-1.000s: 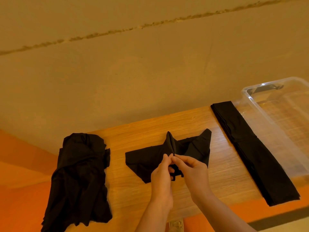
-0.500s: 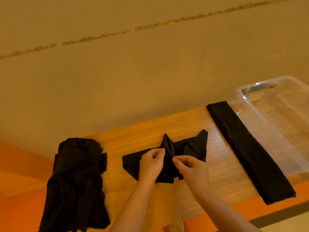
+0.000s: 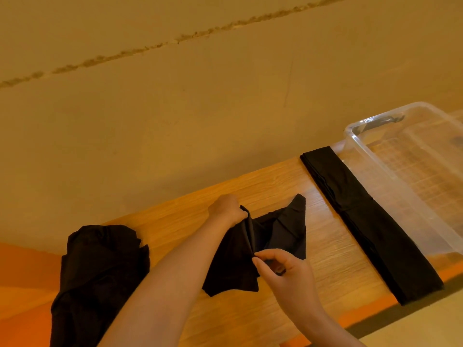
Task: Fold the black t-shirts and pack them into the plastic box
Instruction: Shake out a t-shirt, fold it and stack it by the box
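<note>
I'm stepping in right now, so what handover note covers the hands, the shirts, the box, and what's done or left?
Left hand grips the far end of a raised fold in the middle t-shirt; right hand pinches its near end.
Crumpled t-shirt pile lies at the table's left end.
Done: one folded strip lies beside the plastic box.
Left: fold the rest; nothing black shows in the box.

Plastic box (image 3: 370, 156) cut off rt.

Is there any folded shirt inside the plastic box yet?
No, the plastic box holds no shirt; the folded black strip lies on the table beside it.
</note>
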